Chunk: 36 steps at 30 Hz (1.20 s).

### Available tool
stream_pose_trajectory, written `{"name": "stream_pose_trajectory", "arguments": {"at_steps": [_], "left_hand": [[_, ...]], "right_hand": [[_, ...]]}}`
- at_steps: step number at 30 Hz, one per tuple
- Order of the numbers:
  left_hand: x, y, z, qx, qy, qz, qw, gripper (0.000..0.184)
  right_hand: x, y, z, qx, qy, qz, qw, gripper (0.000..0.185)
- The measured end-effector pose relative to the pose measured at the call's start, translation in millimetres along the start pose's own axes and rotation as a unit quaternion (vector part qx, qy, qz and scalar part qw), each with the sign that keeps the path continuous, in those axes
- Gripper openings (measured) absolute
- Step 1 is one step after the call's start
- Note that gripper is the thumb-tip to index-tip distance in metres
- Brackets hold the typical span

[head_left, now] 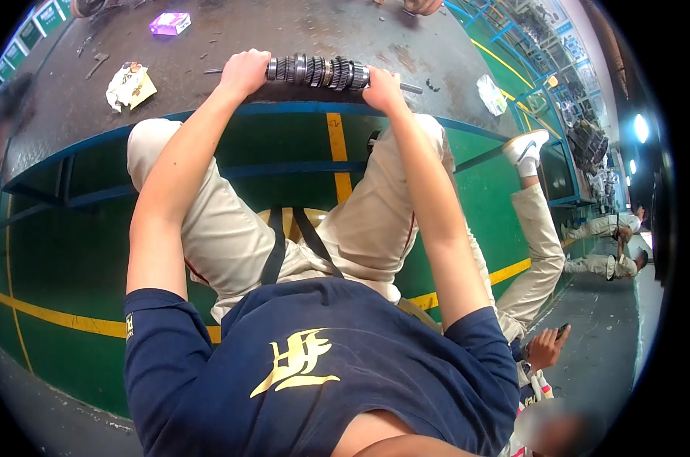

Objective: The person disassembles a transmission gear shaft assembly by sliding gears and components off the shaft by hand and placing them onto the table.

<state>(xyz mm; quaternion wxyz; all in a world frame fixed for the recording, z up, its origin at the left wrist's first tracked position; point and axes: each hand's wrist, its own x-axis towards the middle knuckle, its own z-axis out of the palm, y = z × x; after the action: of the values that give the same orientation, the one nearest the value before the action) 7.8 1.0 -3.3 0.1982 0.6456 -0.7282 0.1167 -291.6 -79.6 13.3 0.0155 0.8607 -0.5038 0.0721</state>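
Observation:
A metal gear shaft (pixel 318 71) with several toothed gears lies level across the near part of the dark workbench (pixel 231 34). My left hand (pixel 246 72) is closed around its left end, and a thin rod end sticks out beyond that hand. At the other end my right hand (pixel 383 87) is wrapped round the shaft beside the last gear, with the bare shaft end showing to its right. Parts of the shaft under both hands are hidden.
On the bench are a purple box (pixel 170 23), crumpled paper (pixel 130 86), a white packet (pixel 491 95) and small metal pieces. The blue bench edge runs above my knees. A seated person (pixel 539 236) is close at the right, holding a phone.

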Motion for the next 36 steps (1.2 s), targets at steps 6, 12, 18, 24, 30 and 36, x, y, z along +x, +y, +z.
{"name": "stream_pose_trajectory", "arguments": {"at_steps": [6,12,18,24,30,36], "left_hand": [[0,0,0,0.0,-0.005,-0.001,1.0,0.011],[1,1,-5,-0.004,-0.033,-0.011,0.999,0.013],[2,3,-10,-0.011,-0.066,-0.026,0.997,0.013],[0,2,-8,-0.024,-0.076,-0.033,0.996,0.014],[0,1,-8,-0.033,-0.08,-0.038,0.996,0.014],[-1,0,-4,-0.024,-0.06,-0.032,0.997,0.013]], "right_hand": [[1,2,3,0.0,0.024,-0.008,1.0,0.031],[-2,0,6,-0.009,0.05,-0.009,0.999,0.028],[-4,-1,10,-0.028,0.092,-0.012,0.995,0.028],[-5,-1,9,-0.023,0.103,-0.032,0.994,0.028],[-7,-2,5,-0.016,0.092,-0.025,0.995,0.028],[-7,-2,7,-0.02,0.104,-0.027,0.994,0.027]]}}
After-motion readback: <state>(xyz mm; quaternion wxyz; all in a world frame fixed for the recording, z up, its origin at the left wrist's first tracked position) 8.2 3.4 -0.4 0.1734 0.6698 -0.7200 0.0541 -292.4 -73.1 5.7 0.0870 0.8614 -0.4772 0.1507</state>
